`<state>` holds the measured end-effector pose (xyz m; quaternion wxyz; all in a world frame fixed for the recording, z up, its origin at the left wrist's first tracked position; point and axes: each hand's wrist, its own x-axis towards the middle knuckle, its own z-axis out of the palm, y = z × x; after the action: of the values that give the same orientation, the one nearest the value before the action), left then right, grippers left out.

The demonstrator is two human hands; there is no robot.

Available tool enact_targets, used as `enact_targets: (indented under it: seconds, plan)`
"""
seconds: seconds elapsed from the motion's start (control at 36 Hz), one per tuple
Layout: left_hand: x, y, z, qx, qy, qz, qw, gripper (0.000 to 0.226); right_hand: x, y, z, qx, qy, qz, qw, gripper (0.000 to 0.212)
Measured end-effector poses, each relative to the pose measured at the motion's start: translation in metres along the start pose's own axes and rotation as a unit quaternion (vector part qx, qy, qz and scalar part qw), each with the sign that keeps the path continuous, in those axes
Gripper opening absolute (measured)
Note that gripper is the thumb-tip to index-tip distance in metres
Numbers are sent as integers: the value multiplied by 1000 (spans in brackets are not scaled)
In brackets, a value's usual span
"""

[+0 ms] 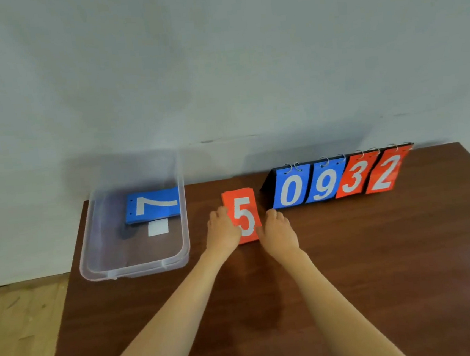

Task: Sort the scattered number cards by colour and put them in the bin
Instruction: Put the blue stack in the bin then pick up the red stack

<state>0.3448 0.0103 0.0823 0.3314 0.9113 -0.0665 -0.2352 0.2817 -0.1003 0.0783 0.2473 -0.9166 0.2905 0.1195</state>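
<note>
Red stack (241, 216): red cards squared together, "5" on top; lies on the table (351, 267) between bin and scoreboard stand; long axis runs away from the person, top tipped slightly left.
Left hand (222, 232): at the stack's left edge; fingers curled against it, thumb lapping over the card face; has hold of that side.
Right hand (277, 231): at the stack's right edge, mirror position; fingers curled, thumb on the lower right corner; holds that side.
Stack to hands: directly between them, touching both; whether it is lifted off the wood or flat on it, cannot tell.
Bin (136, 269): clear plastic, open, to the left of the stack and near it; left hand is the nearer one.
Blue stack (153, 204): already inside, at the far end, "7" up, turned sideways; a white label (158, 227) sits just in front of it.
Key relation: bin lies left of the held stack; judged move is a lift and a short carry leftward over the near wall, setting red down beside blue.
Scoreboard stand (340, 177): right of the stack, reads 0 9 3 2; its cards are ringed on.
</note>
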Motion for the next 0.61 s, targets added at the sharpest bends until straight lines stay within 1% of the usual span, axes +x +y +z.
enact_targets:
  seconds: [0.06, 0.11, 0.22, 0.33, 0.36, 0.42, 0.47, 0.56, 0.61]
  plan:
    - [9, -2, 2, -43, -14, -50, 998, 47, 9, -7, 10, -6, -29, 19, 999, 58]
    - [16, -5, 3, -66, -23, -80, 994, 49, 17, -13, 19, -4, -45, 53, 998, 62]
    - [23, -10, 9, -106, -47, -103, 988, 51, 29, -27, 29, -18, -53, 124, 991, 76]
    - [23, -14, 17, -185, -53, -131, 973, 48, 39, -34, 35, 6, -44, 173, 984, 72]
    - [23, -15, 17, -196, -50, -135, 970, 46, 42, -35, 35, 21, -43, 187, 981, 75]
    - [23, -15, 19, -204, -48, -136, 968, 39, 48, -35, 32, 60, -53, 216, 973, 85]
    - [22, -14, 20, -193, -52, -128, 971, 37, 53, -35, 29, 84, -69, 235, 966, 89]
    - [21, -14, 23, -177, -54, -123, 975, 38, 57, -37, 27, 76, -81, 243, 964, 92]
    - [21, -15, 24, -185, -55, -125, 973, 39, 57, -38, 27, 71, -79, 243, 964, 96]
